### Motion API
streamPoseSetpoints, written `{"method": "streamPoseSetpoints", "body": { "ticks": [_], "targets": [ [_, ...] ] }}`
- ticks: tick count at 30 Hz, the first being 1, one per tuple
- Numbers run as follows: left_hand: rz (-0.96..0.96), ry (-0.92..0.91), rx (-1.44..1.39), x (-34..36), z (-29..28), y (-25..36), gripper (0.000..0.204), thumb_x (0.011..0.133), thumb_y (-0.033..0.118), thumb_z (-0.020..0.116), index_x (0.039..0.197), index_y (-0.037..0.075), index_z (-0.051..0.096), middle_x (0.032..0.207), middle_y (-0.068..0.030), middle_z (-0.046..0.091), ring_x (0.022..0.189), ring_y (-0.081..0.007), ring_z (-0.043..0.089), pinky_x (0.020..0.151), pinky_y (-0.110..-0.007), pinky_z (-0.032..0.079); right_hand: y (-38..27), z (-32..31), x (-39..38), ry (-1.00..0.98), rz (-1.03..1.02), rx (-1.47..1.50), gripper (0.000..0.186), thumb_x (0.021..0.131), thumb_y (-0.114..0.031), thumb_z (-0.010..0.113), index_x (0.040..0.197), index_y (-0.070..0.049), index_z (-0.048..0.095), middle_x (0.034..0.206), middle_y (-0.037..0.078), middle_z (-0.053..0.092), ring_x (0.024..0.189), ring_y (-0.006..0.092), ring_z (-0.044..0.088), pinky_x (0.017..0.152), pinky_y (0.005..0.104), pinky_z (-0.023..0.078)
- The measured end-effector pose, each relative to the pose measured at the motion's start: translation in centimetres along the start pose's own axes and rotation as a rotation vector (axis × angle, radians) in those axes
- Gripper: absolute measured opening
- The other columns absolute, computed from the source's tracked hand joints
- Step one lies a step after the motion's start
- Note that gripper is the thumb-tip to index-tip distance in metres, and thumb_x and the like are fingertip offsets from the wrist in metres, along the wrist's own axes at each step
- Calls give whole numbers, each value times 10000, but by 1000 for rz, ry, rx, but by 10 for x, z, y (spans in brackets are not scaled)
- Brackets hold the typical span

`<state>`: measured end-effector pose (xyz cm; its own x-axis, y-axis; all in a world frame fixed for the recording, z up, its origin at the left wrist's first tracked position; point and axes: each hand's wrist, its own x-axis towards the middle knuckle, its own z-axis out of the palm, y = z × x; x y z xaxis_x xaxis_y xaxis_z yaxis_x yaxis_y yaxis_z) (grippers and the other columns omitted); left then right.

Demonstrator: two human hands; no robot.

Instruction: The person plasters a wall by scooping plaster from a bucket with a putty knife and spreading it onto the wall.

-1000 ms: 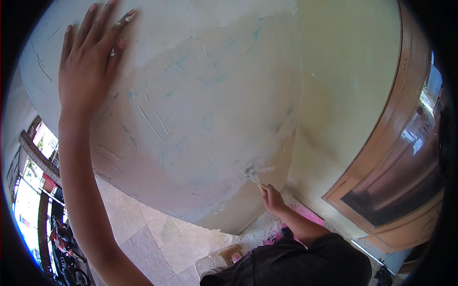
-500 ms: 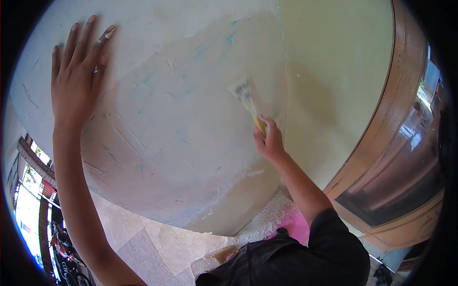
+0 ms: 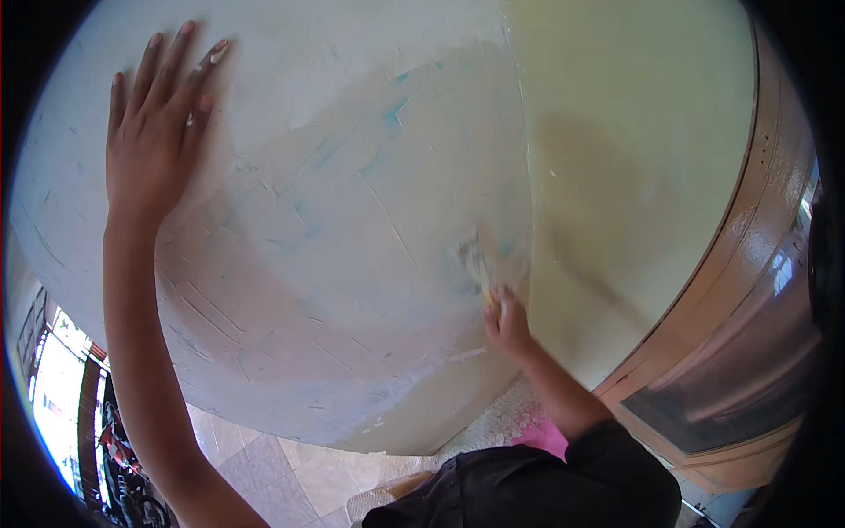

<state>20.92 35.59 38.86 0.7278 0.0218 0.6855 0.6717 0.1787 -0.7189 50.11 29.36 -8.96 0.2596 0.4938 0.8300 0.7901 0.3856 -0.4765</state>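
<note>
My left hand (image 3: 151, 154) lies flat against the pale wall (image 3: 326, 264) at the upper left, fingers spread, with whitish smears on a fingertip. Lower down, near the wall's inner corner, my right hand (image 3: 509, 326) is closed around the yellow handle of a putty knife (image 3: 475, 260). Its flared blade, coated whitish, points up and rests on or close to the wall; which of the two I cannot tell. Around it the surface is patchy grey-white, with scrape lines and small blue-green marks.
A yellowish-green wall (image 3: 634, 158) meets the pale one at the corner. Beyond it stands a brown wooden frame with a dark panel (image 3: 722, 387). Below are floor tiles (image 3: 255, 475), a pink object (image 3: 543, 437) and white debris by the corner. A motorcycle (image 3: 132, 475) is at the lower left.
My right hand has drawn the putty knife downward along the wall. The view has shifted slightly; my left hand stays flat on the wall.
</note>
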Motion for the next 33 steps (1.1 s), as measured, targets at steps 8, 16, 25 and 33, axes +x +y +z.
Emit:
{"method": "streamPoseSetpoints", "body": {
  "ticks": [8, 16, 25, 33],
  "targets": [
    [-50, 34, 0, 34, 6, 34, 421, 996, 460, 291, 1384, 422, 449, 1527, 122, 314, 1434, -150, 245, 1201, -458, 136, -74, -22, 201, 217, -362, 8, 411, 884, -194, 617, 1255, -48, 515, 968, 167, 624, 793, 340, 625, 652, 412, 520],
    [-58, -73, 98, 35, 3, 33, 504, 972, 542, 205, 1419, 415, 399, 1546, 111, 277, 1448, -150, 203, 1203, -454, 120, 42, -8, 16, -299, -16, 62, 427, 869, -219, 621, 1230, -6, 540, 935, 199, 632, 772, 374, 633, 660, 436, 531],
    [-56, -67, 178, 33, 15, 31, 500, 967, 545, 225, 1409, 411, 417, 1532, 116, 306, 1441, -141, 223, 1199, -447, 142, -4, -33, 186, 134, -358, 54, 358, 853, -208, 661, 1148, -40, 545, 891, 156, 627, 685, 335, 607, 592, 440, 487],
    [-30, 27, 118, 33, 18, 29, 513, 969, 557, 220, 1422, 401, 404, 1539, 86, 307, 1446, -156, 221, 1192, -470, 132, 96, -34, -35, -318, -43, -24, 330, 867, -186, 631, 1110, 11, 525, 906, 216, 638, 730, 394, 634, 639, 468, 519]
  ]
}}
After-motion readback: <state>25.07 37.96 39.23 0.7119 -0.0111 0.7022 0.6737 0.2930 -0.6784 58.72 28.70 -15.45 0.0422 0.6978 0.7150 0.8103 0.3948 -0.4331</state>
